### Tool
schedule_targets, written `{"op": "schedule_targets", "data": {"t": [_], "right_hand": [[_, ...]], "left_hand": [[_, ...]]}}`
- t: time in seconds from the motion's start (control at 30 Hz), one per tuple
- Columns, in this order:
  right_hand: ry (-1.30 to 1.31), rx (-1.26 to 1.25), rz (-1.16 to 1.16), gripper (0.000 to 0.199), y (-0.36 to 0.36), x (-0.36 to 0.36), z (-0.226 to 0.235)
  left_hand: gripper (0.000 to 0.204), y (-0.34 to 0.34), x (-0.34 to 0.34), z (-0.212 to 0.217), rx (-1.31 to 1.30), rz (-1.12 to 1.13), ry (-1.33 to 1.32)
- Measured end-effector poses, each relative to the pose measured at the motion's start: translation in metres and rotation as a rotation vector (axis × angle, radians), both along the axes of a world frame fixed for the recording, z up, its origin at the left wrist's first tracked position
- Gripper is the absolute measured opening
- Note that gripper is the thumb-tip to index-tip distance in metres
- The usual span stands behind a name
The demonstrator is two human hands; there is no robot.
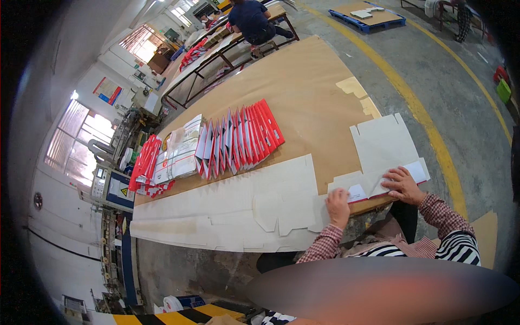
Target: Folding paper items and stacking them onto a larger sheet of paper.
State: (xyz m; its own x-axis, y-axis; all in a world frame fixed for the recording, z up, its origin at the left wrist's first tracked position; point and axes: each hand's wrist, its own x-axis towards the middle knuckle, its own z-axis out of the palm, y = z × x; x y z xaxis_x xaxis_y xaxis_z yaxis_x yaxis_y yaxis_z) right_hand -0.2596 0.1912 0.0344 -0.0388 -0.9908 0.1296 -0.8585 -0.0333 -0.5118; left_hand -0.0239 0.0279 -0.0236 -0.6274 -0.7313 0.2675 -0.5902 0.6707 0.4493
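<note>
Item: white die-cut carton blank, flat at the counter's near edge, at 4 o'clock from the fanned row of red-and-white folded cartons. Left hand pressed flat on its left flap, grip released. Right hand lay fingers-down on its fold, grasping nothing. Stacked white blanks at 9 o'clock.

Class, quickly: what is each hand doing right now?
Left hand: flat, fingers down on the white folded paper sheet, not gripping.
Right hand: curled, pressing the same sheet; grip cannot be told.
</note>
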Motion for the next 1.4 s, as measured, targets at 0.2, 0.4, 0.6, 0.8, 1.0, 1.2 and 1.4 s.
{"op": "schedule_targets", "data": {"t": [0.2,0.4,0.6,0.8,1.0,1.2,1.4], "right_hand": [[0.083,-0.157,-0.104,0.04,0.019,0.002,0.01],[-0.704,-0.718,-0.752,0.054,0.067,0.01,-0.029],[-1.019,-0.7,-0.763,0.061,0.026,0.023,-0.057],[0.288,-0.012,0.018,0.07,-0.027,0.031,0.017],[-0.292,-0.412,-0.219,0.075,-0.008,0.004,0.014],[0.31,0.027,-0.099,0.07,-0.024,0.036,0.017],[0.208,-0.05,-0.146,0.046,-0.012,0.025,-0.01]], "left_hand": [[0.073,0.065,-0.02,0.025,-0.236,-0.445,-0.173],[0.105,0.058,-0.029,0.041,-0.093,-0.569,-0.248],[0.11,0.085,-0.064,0.032,0.105,-0.924,-0.065],[0.093,0.08,-0.012,0.04,0.095,-0.563,-0.414],[0.023,-0.023,0.031,0.076,0.102,-0.586,-0.51],[0.031,-0.112,-0.012,0.051,0.542,-0.724,-0.584],[0.039,-0.1,0.044,0.051,0.933,-0.16,-0.057]]}}
